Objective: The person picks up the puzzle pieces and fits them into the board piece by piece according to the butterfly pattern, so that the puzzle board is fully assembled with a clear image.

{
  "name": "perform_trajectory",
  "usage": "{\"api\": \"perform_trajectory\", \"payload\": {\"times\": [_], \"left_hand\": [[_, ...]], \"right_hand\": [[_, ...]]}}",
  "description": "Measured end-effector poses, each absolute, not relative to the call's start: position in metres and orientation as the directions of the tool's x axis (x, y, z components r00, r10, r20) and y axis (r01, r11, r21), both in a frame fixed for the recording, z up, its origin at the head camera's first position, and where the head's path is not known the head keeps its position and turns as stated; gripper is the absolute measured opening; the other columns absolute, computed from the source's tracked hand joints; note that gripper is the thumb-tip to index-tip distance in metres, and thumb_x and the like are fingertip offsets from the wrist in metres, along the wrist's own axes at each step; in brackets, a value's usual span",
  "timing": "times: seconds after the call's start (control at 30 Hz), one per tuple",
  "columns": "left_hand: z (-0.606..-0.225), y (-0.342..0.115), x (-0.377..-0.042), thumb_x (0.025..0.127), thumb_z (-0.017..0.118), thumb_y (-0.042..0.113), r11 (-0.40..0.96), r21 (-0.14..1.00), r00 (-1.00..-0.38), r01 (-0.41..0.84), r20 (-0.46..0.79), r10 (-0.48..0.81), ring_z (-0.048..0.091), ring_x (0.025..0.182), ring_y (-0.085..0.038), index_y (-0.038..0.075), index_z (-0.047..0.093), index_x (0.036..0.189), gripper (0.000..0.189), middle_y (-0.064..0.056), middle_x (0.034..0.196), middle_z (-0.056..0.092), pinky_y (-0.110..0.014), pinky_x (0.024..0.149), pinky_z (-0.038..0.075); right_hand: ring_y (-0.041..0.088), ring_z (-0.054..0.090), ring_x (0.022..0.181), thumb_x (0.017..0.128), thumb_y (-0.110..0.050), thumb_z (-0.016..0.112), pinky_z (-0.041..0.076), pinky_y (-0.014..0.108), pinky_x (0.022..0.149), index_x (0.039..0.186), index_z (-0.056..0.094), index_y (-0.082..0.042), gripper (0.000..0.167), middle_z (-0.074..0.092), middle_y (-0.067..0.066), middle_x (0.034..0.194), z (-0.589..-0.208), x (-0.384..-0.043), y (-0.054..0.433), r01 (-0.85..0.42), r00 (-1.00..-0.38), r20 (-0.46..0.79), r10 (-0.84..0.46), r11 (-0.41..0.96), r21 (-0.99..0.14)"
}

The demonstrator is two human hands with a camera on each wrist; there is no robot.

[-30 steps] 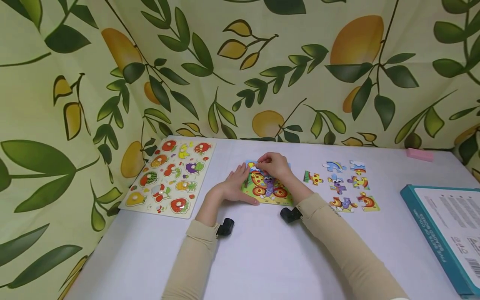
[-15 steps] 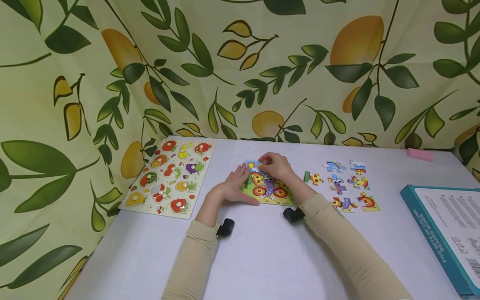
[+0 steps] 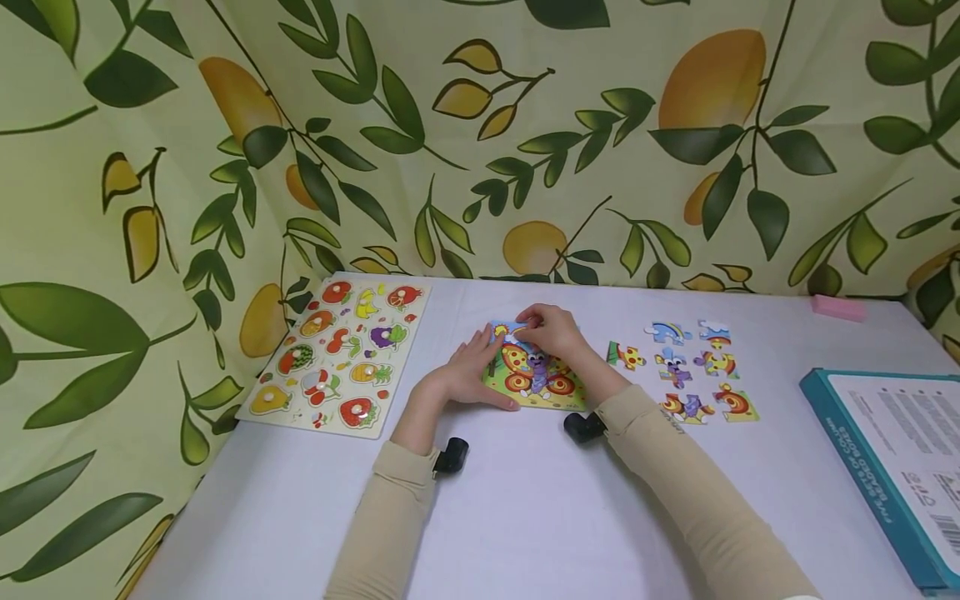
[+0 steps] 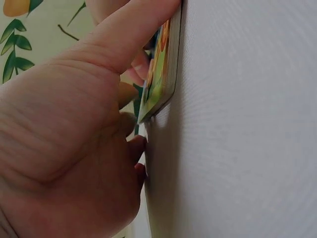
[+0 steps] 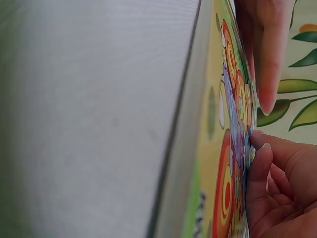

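A small butterfly puzzle board lies on the white table in the head view. My left hand rests along its left side, fingers extended and thumb by the lower left corner. In the left wrist view, the thumb reaches along the board's edge. With bent fingers, my right hand pinches a puzzle piece at the top of the board, low against the picture; most of that piece is hidden. In the right wrist view, the right thumb and forefinger meet at the board's surface.
Several loose puzzle pieces are spread right of the board. A fruit peg board lies to the left. A teal and white box occupies the right side, with a pink block behind it. Patterned cloth hangs behind the table.
The right hand's fingertips have settled lower on the upper part of the board, and the tilted piece there now lies flatter. My left hand stays in place.
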State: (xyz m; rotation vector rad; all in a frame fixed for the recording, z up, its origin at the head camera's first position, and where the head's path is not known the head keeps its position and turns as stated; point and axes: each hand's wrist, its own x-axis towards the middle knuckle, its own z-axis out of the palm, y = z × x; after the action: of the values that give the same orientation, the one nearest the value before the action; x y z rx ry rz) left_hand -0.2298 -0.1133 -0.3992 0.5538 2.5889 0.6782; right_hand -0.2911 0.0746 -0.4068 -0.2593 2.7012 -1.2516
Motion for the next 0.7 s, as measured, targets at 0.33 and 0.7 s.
{"api": "perform_trajectory", "payload": {"times": [0.33, 0.7], "left_hand": [[-0.4009, -0.1139, -0.2319, 0.078, 0.076, 0.054, 0.814, 0.498, -0.829, 0.299, -0.287, 0.48, -0.01, 0.148, -0.024, 0.019, 0.013, 0.158, 0.107, -0.002, 0.164, -0.004, -0.043, 0.119, -0.002], [-0.4006, -0.1141, -0.2319, 0.077, 0.076, 0.055, 0.816, 0.492, -0.832, 0.303, -0.28, 0.478, -0.009, 0.149, -0.024, 0.019, 0.015, 0.157, 0.107, -0.001, 0.164, -0.002, -0.043, 0.119, -0.002]], "right_hand": [[0.012, 0.053, 0.061, 0.091, -0.018, 0.07, 0.044, 0.021, 0.058, 0.113, 0.065, -0.004, 0.027, 0.055, 0.005, 0.085, -0.4076, -0.2903, 0.0745, -0.083, -0.975, -0.073, -0.211, 0.643, -0.761], [0.015, 0.054, 0.065, 0.091, -0.019, 0.07, 0.043, 0.023, 0.058, 0.114, 0.066, -0.006, 0.027, 0.055, 0.006, 0.086, -0.4084, -0.2919, 0.0756, -0.075, -0.972, -0.089, -0.216, 0.647, -0.759]]}}
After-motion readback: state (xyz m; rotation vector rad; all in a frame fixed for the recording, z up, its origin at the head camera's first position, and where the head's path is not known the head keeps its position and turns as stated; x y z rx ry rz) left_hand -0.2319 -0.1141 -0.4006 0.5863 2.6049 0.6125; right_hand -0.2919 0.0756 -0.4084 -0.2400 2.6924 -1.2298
